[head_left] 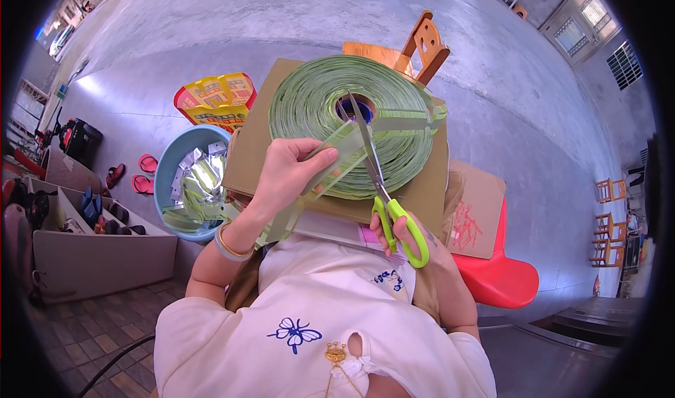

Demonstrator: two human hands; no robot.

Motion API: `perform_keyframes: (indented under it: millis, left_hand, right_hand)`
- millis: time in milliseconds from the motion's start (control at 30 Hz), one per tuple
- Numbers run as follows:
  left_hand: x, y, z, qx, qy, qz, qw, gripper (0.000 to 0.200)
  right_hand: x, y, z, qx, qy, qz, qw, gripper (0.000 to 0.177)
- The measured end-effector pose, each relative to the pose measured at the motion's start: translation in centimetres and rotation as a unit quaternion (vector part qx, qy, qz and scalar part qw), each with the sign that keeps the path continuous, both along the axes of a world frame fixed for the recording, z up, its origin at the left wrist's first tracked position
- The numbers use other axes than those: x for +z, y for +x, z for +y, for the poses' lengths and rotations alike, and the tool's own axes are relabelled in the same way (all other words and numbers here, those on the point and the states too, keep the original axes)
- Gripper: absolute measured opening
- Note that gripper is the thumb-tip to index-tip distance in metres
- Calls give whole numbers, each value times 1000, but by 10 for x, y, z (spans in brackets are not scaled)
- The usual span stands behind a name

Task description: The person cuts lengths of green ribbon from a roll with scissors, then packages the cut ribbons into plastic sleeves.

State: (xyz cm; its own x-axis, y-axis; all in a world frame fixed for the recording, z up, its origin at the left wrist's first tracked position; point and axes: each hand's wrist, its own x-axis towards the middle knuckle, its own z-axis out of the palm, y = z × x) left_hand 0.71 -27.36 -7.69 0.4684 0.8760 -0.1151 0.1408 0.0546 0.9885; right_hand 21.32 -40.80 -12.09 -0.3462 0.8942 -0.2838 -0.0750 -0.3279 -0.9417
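Note:
My left hand (292, 167) pinches a strip of sheer green ribbon (341, 145) between thumb and fingers. The ribbon comes off a large green roll (302, 95) lying flat on an olive-brown board or box (246, 138) in front of me. My right hand (411, 240) has its fingers through the lime-green handles of a pair of scissors (376, 176). The scissor blades are parted and point away from me, over the roll's core, close to the ribbon strip. A loose length of ribbon hangs below my left hand toward the left.
A blue tub (165, 169) at left holds ribbon and shiny silver packets. Behind it stands a yellow-red bag (214, 99). At right are a red chair (499, 278) and a cardboard sheet (485, 194); a wooden chair (422, 46) stands beyond the roll. A shoe rack (105, 257) is far left.

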Motion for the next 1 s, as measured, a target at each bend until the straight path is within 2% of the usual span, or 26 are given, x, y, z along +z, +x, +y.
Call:
perform_keyframes:
  millis: [200, 400, 500, 533, 600, 633, 700, 800, 900, 933, 967, 1000]
  left_hand:
    - [0, -1, 1, -3, 8, 12, 1000, 19]
    - [-1, -5, 5, 0, 5, -3, 1000, 20]
    - [4, -16, 13, -18, -14, -19, 1000, 21]
    - [9, -22, 18, -41, -41, -58, 997, 21]
    - [29, -38, 29, -85, -95, -137, 982, 20]
    - [47, -46, 32, -132, -124, -163, 970, 18]
    - [72, -47, 29, -161, -82, -245, 953, 17]
    - [96, -30, 26, -91, 25, -259, 961, 18]
    - [123, -16, 28, -141, 67, -147, 977, 18]
    - [123, -8, 31, -156, 75, -114, 978, 19]
    - [122, 2, 33, -172, 81, -81, 978, 20]
    - [119, 10, 33, -190, 85, -46, 977, 21]
  right_hand:
    - [-7, 1, -1, -26, -16, -12, 999, 65]
    - [13, 0, 0, -119, -67, -32, 990, 43]
    - [26, -2, 13, -145, -22, -195, 970, 33]
    - [25, -1, 21, -166, 89, -278, 942, 30]
    - [18, 0, 44, -198, 302, -430, 828, 25]
    - [16, 0, 55, -210, 308, -449, 812, 23]
    - [12, 0, 78, -229, 324, -485, 779, 22]
    - [-8, 6, 103, -175, 338, -558, 737, 29]
    - [3, 6, 107, -186, 385, -439, 790, 37]
    - [29, 5, 104, -200, 419, -403, 789, 35]
    - [53, 0, 99, -212, 400, -218, 864, 31]
    - [75, -7, 93, -218, 364, -24, 905, 27]
